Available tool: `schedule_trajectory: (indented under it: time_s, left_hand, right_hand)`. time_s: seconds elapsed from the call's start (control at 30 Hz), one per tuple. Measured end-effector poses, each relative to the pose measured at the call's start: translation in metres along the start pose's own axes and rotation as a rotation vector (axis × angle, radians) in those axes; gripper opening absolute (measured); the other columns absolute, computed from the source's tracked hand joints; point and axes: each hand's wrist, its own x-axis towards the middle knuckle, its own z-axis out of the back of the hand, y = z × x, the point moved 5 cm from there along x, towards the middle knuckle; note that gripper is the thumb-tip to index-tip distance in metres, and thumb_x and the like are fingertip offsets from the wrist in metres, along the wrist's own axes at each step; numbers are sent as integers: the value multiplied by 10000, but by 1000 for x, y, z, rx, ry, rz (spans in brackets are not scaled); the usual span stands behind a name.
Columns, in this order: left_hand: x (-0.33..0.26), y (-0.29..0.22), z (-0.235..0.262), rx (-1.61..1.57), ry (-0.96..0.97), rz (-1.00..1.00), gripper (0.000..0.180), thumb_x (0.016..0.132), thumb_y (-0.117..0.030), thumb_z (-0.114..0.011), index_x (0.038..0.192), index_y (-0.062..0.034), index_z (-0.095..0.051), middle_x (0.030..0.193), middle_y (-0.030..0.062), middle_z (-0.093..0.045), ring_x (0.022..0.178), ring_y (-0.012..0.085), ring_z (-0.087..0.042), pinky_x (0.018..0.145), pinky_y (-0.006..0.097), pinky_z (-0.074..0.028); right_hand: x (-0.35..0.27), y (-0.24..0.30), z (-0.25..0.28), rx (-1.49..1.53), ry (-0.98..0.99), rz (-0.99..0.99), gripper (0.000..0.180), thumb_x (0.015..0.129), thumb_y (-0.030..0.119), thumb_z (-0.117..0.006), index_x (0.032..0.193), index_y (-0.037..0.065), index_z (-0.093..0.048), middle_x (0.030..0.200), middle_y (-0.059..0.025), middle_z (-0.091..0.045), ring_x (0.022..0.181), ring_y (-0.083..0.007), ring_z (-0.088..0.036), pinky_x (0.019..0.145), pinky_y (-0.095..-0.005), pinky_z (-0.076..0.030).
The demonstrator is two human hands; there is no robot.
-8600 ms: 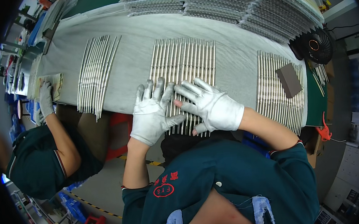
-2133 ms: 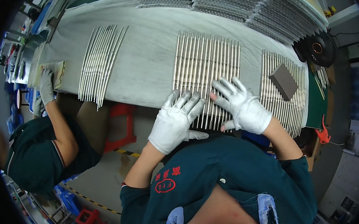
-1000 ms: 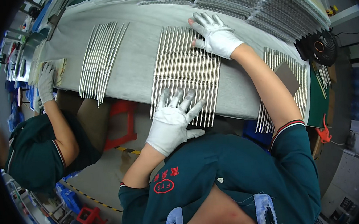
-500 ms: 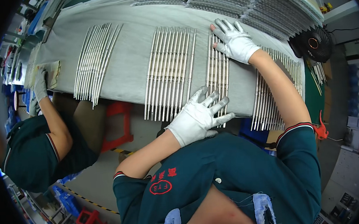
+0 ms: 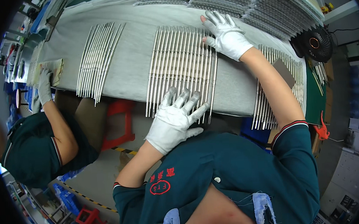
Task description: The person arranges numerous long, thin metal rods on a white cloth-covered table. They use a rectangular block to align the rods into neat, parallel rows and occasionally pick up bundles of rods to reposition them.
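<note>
Closed up, that gap in the middle row of metal rods point(image 5: 176, 66), and both gloved hands have slid leftward since half a second ago! Just one lone rod point(image 5: 214, 82) sits slightly off the row's right edge. Now look at the left hand point(image 5: 173, 123): fingers fanned, laid over the near ends, which poke past the table's point(image 5: 129, 69) edge. Up top, the right hand point(image 5: 227, 36) has its fingers spread too, bare tips by the far right corner of the row; whether they touch metal, I can't tell from here. Hands well apart, neither clamped on anything! Another bunch of rods point(image 5: 95, 61) lies off to the left, and over right, the forearm crosses a third row point(image 5: 297, 86) bearing a brownish block point(image 5: 284, 72).
</note>
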Motion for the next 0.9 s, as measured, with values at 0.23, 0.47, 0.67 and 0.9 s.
schedule_trajectory:
  time_s: [0.23, 0.47, 0.67, 0.9]
  left_hand:
    - [4, -2, -7, -15, -17, -32, 732, 823, -553, -705, 1443, -205, -529, 1443, 129, -542, 1343, 360, -491, 1175, 598, -264]
    - [9, -6, -11, -7, -19, -53, 723, 822, -548, -707, 1439, -213, -535, 1426, 126, -556, 1341, 349, -498, 1174, 600, -264]
    - [16, -10, -11, -14, -20, -113, 726, 825, -539, -707, 1443, -204, -526, 1403, 126, -575, 1334, 321, -508, 1161, 608, -280]
    - [22, -17, -19, -29, -36, -133, 699, 839, -496, -711, 1445, -205, -521, 1415, 124, -569, 1322, 312, -520, 1158, 612, -283]
  right_hand:
    - [-23, -18, 0, -64, 159, -79, 810, 957, 616, -491, 1569, 107, -343, 1628, -166, -297, 1521, -336, -237, 1240, -504, -185]
    - [-10, 4, -2, 49, 206, -60, 828, 957, 603, -511, 1582, 100, -307, 1641, -188, -251, 1527, -369, -215, 1247, -519, -169]
    - [-10, 1, -5, -11, 215, -49, 894, 921, 657, -529, 1580, 95, -310, 1635, -195, -266, 1521, -376, -231, 1234, -539, -183]
    - [-18, -9, -7, -65, 205, -65, 921, 894, 711, -508, 1565, 100, -352, 1617, -178, -317, 1514, -344, -258, 1209, -510, -216]
